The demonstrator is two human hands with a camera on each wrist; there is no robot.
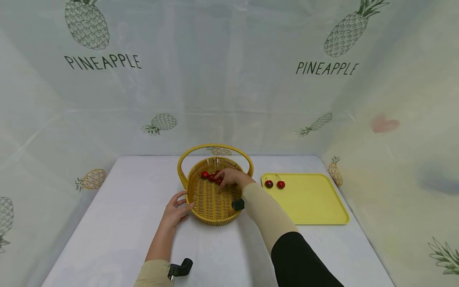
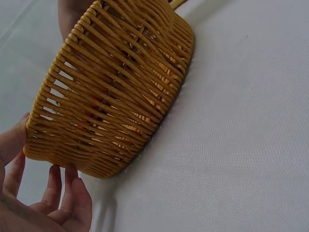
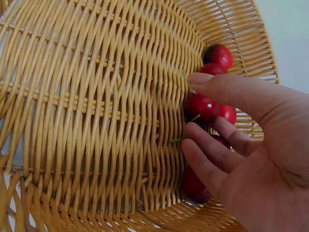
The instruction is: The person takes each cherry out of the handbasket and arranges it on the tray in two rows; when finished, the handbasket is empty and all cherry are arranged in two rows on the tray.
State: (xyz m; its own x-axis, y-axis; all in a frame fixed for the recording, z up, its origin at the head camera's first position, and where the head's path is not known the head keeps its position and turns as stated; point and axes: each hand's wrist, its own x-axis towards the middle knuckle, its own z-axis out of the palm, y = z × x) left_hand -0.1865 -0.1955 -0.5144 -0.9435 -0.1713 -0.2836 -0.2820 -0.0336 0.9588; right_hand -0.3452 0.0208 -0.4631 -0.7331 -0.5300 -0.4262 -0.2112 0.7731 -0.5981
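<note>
A round woven wicker basket with an arched handle stands on the white table. My left hand grips its left side, the thumb at the rim and the fingers against the outer weave. Inside the basket, my right hand reaches in among several dark red cherries. In the right wrist view, thumb and fingers of the right hand stand apart around a cherry, not closed on it. Another cherry lies below the fingers, and more cherries lie beyond the thumb. Fingers partly hide some cherries.
To the right of the basket lies a yellow tray with two stemmed cherries near its upper left corner. The basket's handle arches over its far side. A pineapple-printed sheet hangs behind the table.
</note>
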